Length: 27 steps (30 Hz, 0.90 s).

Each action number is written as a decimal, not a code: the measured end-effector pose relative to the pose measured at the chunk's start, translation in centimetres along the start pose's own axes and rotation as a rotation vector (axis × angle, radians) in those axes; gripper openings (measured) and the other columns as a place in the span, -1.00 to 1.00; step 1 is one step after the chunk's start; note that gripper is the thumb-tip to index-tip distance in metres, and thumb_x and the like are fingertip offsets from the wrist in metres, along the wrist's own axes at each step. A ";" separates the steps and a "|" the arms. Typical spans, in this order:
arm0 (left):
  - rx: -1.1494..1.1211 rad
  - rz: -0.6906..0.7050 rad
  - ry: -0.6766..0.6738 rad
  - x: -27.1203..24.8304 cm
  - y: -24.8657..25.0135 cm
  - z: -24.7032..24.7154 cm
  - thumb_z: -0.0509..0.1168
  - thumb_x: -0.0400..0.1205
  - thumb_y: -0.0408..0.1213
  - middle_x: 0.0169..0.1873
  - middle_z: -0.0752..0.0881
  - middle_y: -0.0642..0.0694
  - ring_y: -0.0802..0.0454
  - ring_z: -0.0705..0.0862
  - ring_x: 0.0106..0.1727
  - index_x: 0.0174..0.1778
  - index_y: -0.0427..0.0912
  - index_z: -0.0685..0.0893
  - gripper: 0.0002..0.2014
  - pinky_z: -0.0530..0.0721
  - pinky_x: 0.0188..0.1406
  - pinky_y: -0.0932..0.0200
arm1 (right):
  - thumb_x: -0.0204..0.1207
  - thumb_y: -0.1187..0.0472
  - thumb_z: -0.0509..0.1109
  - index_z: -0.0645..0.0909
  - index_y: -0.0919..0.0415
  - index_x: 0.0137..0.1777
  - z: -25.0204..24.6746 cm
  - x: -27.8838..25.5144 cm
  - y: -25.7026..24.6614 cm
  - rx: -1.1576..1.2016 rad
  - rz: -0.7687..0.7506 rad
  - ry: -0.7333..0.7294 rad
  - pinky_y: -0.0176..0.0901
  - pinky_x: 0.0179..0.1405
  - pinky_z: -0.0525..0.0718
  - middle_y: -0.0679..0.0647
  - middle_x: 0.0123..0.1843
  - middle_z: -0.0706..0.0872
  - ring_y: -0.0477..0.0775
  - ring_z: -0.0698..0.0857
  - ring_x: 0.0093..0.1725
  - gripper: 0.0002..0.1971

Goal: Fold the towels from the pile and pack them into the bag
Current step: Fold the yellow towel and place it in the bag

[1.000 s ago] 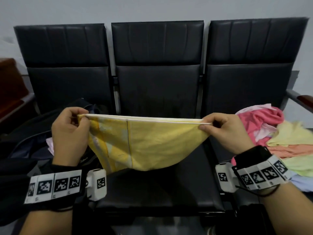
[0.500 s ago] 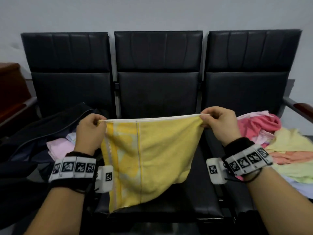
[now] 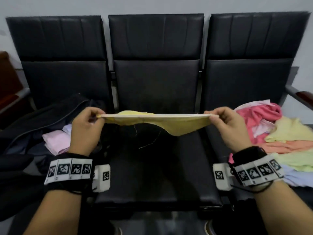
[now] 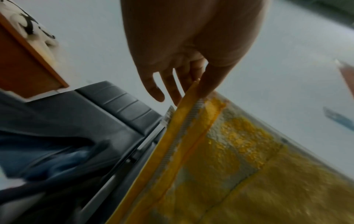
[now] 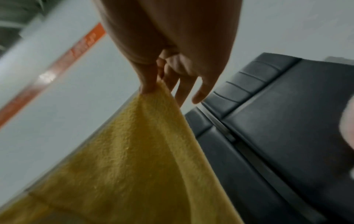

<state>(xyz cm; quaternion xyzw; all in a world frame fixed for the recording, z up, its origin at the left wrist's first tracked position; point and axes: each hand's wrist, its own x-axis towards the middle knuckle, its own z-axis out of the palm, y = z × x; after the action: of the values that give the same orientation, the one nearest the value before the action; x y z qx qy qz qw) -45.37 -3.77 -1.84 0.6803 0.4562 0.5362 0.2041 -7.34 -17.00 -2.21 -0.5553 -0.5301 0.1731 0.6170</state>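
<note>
Three black seats (image 3: 155,78) stand in one row. Two hands, the left hand (image 3: 85,128) and the right hand (image 3: 228,128), share one yellow towel (image 3: 177,128). One dark bag (image 3: 33,126) lies on the left seat, and one pile of towels (image 3: 279,133) shows about five colours; their exact number I cannot tell.

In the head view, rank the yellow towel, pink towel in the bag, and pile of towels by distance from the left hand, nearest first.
1. Yellow towel: pinched by the left hand.
2. Pink towel: just left, in the open bag.
3. Pile of towels: far right seat.
</note>
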 end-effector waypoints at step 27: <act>0.115 -0.617 -0.477 -7.5 -10.2 4.1 0.30 0.54 -0.51 -0.39 0.71 0.01 0.14 0.63 -0.37 -0.17 -0.15 0.77 -0.80 0.57 -0.30 0.22 | 0.52 0.40 0.47 0.70 0.06 -0.04 1.9 -6.6 12.1 -0.148 0.501 -0.043 -0.18 -0.38 0.61 0.01 -0.34 0.73 -0.10 0.64 -0.38 -0.80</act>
<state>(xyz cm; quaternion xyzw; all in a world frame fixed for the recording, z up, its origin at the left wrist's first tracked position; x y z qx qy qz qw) -45.75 -4.12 -15.13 0.6271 0.6083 0.2502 0.4173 -6.86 -17.41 -16.12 -0.7090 -0.4002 0.2929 0.5014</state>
